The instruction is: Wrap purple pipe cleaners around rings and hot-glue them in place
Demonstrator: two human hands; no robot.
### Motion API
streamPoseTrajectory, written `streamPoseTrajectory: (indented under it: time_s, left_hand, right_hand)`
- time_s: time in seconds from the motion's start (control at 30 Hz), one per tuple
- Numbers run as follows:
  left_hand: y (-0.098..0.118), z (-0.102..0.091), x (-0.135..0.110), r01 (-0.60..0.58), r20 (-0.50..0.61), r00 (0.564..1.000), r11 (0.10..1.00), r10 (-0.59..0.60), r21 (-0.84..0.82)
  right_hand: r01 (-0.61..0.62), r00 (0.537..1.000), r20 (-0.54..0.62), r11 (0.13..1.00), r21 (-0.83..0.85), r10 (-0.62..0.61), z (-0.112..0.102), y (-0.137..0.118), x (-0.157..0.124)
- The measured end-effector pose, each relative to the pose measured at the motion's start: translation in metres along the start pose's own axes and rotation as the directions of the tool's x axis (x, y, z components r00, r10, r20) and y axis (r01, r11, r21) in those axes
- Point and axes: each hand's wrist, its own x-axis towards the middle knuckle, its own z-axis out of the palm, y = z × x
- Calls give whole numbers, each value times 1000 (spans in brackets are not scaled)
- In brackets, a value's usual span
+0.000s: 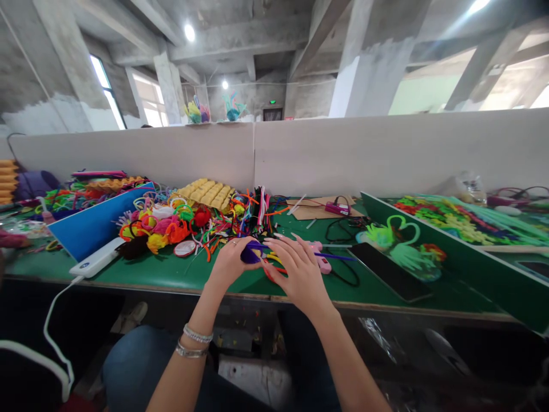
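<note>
My left hand is closed around a dark purple coiled piece that looks wound from pipe cleaner. My right hand meets it from the other side, thumb and fingertips pinching at its edge. A straight purple pipe cleaner sticks out to the right from behind my right fingers. Partly hidden behind my hands is a tool with yellow and red handles. Just beyond the right hand lies a pink glue gun.
A pile of coloured pipe-cleaner pieces and a yellow egg tray sit left. Blue and green boards stand as dividers. At right are a phone and green pipe-cleaner swans. A white power bank lies near the left edge.
</note>
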Motion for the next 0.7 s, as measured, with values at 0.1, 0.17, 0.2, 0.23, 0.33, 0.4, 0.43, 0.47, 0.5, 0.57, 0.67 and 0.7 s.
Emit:
streamPoseTrajectory:
  time_s: [0.1,0.17,0.2,0.23,0.33,0.4,0.43,0.47,0.5,0.57,0.67,0.7]
  left_hand:
    - [2,0,-1,-88,-8,996,996,88,14]
    - [4,0,-1,-123,-21,992,992,123,15]
    - [4,0,-1,-128,-28,991,992,128,14]
    - [5,0,-1,-128,-35,991,992,128,10]
    - [6,-2,-1,-104,-39,994,994,102,-27]
    - [6,-2,-2,-74,-31,997,995,72,-70]
    - [7,-2,-2,-60,-29,998,994,58,-93]
    - [7,-2,-2,-48,-31,999,992,45,-114]
    - [7,-2,-2,-42,-34,999,990,38,-132]
    - [8,-2,-2,-41,-36,999,986,36,-163]
    - [9,-2,-2,-45,-25,999,977,41,-208]
    - [10,-3,-2,-38,-21,999,974,34,-224]
  right_hand:
    - [-68,992,104,998,-18,69,5,4,-4]
    - [-86,984,153,996,-37,91,6,5,-6]
    - [-86,982,167,996,-39,91,6,5,-6]
    - [-81,980,178,996,-36,86,6,5,-7]
    - [-47,978,203,999,-1,46,7,6,-8]
    - [-25,973,229,1000,18,20,7,7,-9]
    - [-22,969,246,1000,23,16,7,8,-9]
    - [-28,965,260,999,27,20,7,9,-9]
    - [-42,962,270,999,34,31,7,9,-9]
    - [-81,959,276,995,65,60,6,11,-9]
    - [-133,959,269,980,149,90,5,13,-9]
    - [-151,958,271,972,179,99,4,14,-9]
